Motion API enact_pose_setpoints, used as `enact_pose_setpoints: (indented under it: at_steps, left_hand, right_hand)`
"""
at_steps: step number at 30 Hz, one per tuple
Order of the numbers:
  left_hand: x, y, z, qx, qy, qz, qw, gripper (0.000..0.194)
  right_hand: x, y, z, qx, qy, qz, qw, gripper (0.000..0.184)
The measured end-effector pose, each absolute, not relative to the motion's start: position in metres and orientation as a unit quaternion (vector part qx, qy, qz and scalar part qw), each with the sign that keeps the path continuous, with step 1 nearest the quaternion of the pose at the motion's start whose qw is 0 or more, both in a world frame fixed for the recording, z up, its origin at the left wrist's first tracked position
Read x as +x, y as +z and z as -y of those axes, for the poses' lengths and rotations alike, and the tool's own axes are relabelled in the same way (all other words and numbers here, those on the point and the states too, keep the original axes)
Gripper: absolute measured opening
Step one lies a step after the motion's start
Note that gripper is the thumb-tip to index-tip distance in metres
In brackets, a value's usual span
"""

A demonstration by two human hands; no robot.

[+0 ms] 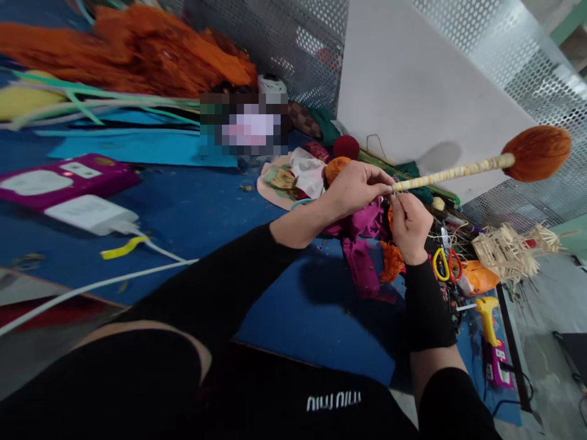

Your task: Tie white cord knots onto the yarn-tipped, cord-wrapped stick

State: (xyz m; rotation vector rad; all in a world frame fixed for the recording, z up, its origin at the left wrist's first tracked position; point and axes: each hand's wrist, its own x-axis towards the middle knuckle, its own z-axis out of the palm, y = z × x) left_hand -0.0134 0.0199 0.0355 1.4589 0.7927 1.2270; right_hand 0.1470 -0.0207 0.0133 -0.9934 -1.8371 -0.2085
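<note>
A stick wrapped in yellow-and-white striped material (452,175) slants up to the right, with a rounded orange cloth bulb (536,154) on its far end. The fingertips of my left hand (355,186) pinch the near end of this stick. Just below that end, my right hand (413,225) is closed, thumb and index finger pressed together; whatever they grip is too small to make out. Magenta cloth (362,263) and a crumpled orange piece (392,261) lie beneath my hands.
Scissors with yellow and red handles (447,264) and a yellow glue gun (487,315) lie to the right. A purple power strip (92,177) with a white adapter (89,214) sits left on the blue table (312,311). Orange fabric (147,55) is piled behind, before a perforated metal panel (293,36).
</note>
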Motion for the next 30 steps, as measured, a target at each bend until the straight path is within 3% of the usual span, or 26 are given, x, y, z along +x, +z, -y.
enact_pose_setpoints:
  at_steps: [9,15,24,30]
  left_hand:
    - [-0.001,0.015,-0.024,0.637,0.594,-0.311,0.381,0.014]
    - [0.007,0.008,-0.012,0.662,0.619,-0.299,0.298,0.016]
    - [0.006,0.008,-0.008,0.719,0.583,-0.300,0.230,0.022]
    - [0.000,0.013,-0.011,0.728,0.536,-0.347,0.252,0.023]
  right_hand:
    - [0.142,0.017,0.017,-0.495,0.073,0.603,0.621,0.027]
    - [0.139,0.017,0.015,-0.501,0.216,0.488,0.681,0.035]
    - [0.152,0.024,0.010,-0.505,0.189,0.511,0.669,0.065]
    - [0.153,0.021,0.009,-0.515,0.146,0.537,0.652,0.063]
